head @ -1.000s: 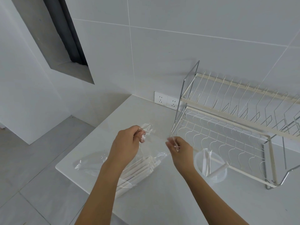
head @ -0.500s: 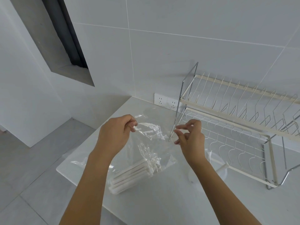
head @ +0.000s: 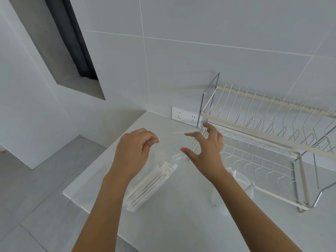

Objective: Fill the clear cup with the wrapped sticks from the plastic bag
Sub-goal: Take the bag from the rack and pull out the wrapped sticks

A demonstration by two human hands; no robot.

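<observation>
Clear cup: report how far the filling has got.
Done: a few wrapped sticks stand in the clear cup. In hand: left hand pinches the plastic bag mouth; right hand is spread open beside it. Left: the white bundle inside.

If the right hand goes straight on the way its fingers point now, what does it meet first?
Probably the dish rack: the right hand has its fingertips by the near corner post, though depth is unclear.

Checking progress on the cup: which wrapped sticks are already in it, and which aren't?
The few wrapped sticks by the right hand's wrist stand in the clear cup. The large bundle under the left hand lies in the plastic bag.
</observation>
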